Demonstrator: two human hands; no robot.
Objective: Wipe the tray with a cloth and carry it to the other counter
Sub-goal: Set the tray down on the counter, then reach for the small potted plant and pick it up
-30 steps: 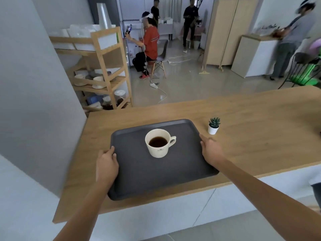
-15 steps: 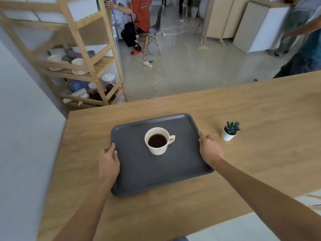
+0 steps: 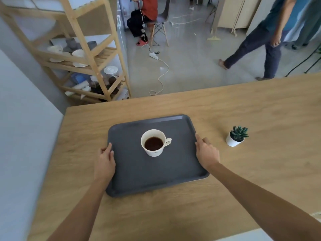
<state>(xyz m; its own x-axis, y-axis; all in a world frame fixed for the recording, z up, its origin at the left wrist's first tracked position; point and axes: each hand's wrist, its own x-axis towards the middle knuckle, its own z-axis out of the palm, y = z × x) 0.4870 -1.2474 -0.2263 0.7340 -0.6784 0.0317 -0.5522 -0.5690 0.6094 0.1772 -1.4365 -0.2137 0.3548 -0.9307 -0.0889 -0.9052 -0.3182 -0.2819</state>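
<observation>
The left hand is curled over the left rim of the tray, thumb on top, fingers hidden beneath. The dark tray sits toward the desk's left edge, short of its far edge; whether it rests on the wood or is just lifted cannot be told. At its middle stands a white cup, handle to the right, holding dark liquid well below the brim. The right hand closes on the right rim the same way. Just beside it, apart from the tray, is a small plant in a white pot.

The main risk looks like a spill: an uneven lift or quick slide would tilt the tray, and the cup could slip on that smooth surface. Pushing right could knock the plant. No cloth is in sight.
</observation>
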